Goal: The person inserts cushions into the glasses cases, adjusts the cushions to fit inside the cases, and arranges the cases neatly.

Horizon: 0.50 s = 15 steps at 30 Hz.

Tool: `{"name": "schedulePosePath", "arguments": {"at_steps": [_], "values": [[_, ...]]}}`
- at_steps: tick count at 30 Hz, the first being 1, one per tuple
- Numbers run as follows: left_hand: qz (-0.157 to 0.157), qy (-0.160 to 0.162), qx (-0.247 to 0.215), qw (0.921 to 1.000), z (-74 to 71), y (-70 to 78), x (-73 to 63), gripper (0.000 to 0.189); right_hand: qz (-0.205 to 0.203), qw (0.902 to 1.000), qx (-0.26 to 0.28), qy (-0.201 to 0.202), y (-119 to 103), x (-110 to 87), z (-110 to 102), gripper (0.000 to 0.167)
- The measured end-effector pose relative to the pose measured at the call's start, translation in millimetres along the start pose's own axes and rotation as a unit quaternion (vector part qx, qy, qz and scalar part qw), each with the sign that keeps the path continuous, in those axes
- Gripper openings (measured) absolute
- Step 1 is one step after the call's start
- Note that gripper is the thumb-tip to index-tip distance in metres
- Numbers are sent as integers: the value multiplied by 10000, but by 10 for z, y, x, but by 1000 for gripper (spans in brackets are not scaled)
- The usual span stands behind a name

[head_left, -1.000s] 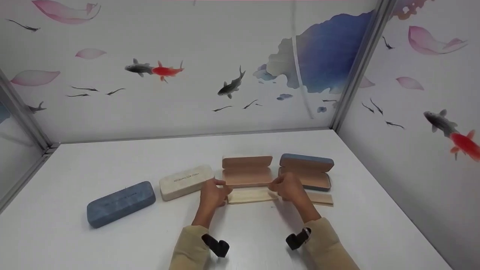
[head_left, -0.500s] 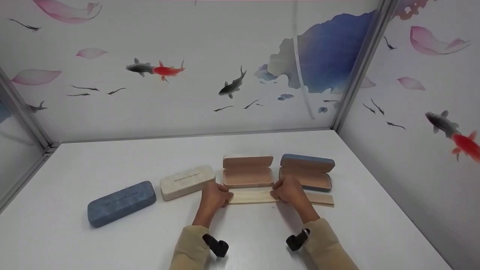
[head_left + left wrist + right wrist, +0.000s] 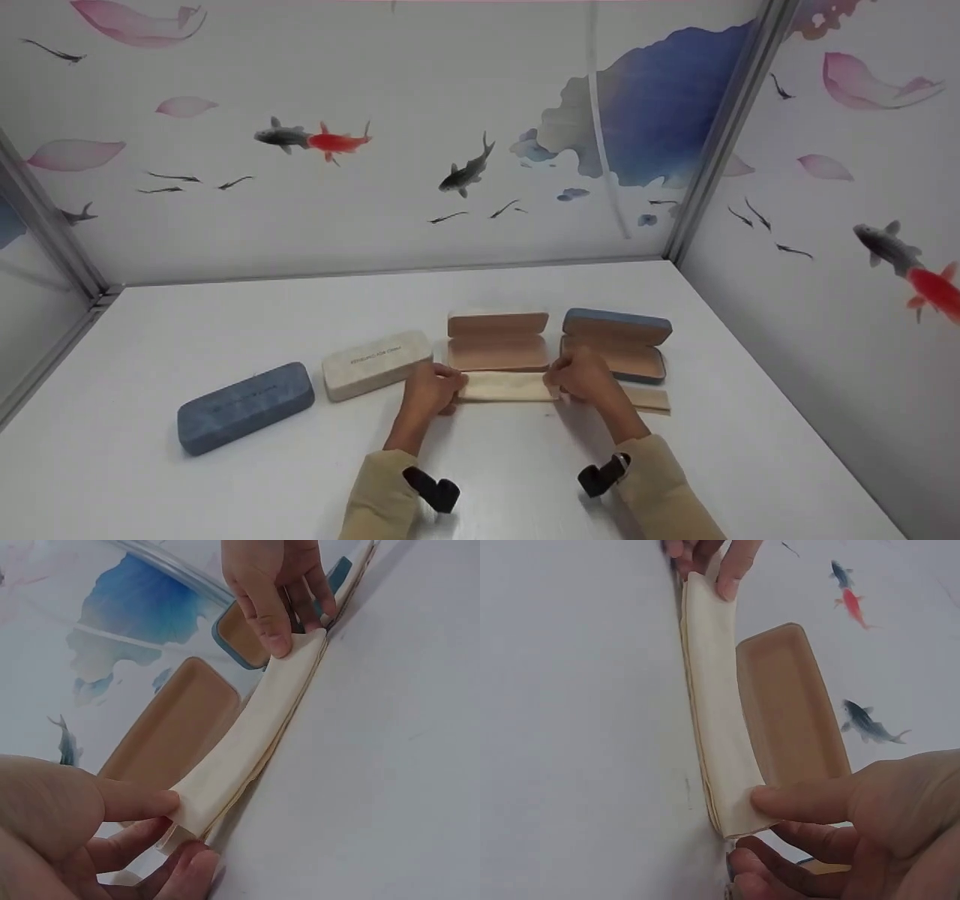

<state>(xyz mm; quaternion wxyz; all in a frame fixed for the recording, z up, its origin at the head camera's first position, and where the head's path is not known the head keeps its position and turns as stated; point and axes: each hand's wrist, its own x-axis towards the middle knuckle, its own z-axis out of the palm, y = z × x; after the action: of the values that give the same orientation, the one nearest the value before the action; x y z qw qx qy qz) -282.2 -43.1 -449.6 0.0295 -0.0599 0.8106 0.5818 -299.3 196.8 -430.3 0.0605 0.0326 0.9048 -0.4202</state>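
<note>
A folded cream cloth (image 3: 506, 387) is stretched lengthwise between my two hands, in front of an open cream glasses case (image 3: 499, 352) with a tan lining. My left hand (image 3: 430, 391) pinches its left end, thumb on one side and fingers under the other. At the opposite end my right hand (image 3: 589, 376) pinches the cloth the same way. The layered edges of the cloth (image 3: 259, 720) show in the left wrist view, where it looks raised off the table. In the right wrist view the cloth (image 3: 718, 697) bows slightly beside the case's tan interior (image 3: 787, 705).
An open blue glasses case (image 3: 641, 362) stands at the right, partly behind my right hand. A folded tan cloth (image 3: 652, 400) lies before it. Left of my hands are a closed cream case (image 3: 375, 366) and a closed blue case (image 3: 244, 409). Printed walls (image 3: 375, 225) bound the table.
My fingers have taken hold of both ends of the cream cloth. It has risen slightly and shifted towards the open cream case, now covering its front edge in the head view.
</note>
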Motion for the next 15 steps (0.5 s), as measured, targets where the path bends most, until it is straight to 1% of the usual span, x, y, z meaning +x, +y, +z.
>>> {"name": "schedulePosePath", "arguments": {"at_steps": [3,5,8,11,15], "values": [[-108,-6,-41,9999,-10,29,-2,19,77,9997,198,-121,-17,2,-31,8],[-122,-17,-164,9998,-15,38,-1,20,196,9987,416,-220,-23,6,-36,8],[-233,5,-459,9987,-10,37,9,20,355,9970,596,-331,-31,21,-28,11],[-307,-10,-844,9960,5,26,25,21,528,9945,794,-426,-46,33,-24,14],[-299,-82,-1292,9911,24,22,39,24,426,9916,1135,-458,-48,41,-22,19]]}}
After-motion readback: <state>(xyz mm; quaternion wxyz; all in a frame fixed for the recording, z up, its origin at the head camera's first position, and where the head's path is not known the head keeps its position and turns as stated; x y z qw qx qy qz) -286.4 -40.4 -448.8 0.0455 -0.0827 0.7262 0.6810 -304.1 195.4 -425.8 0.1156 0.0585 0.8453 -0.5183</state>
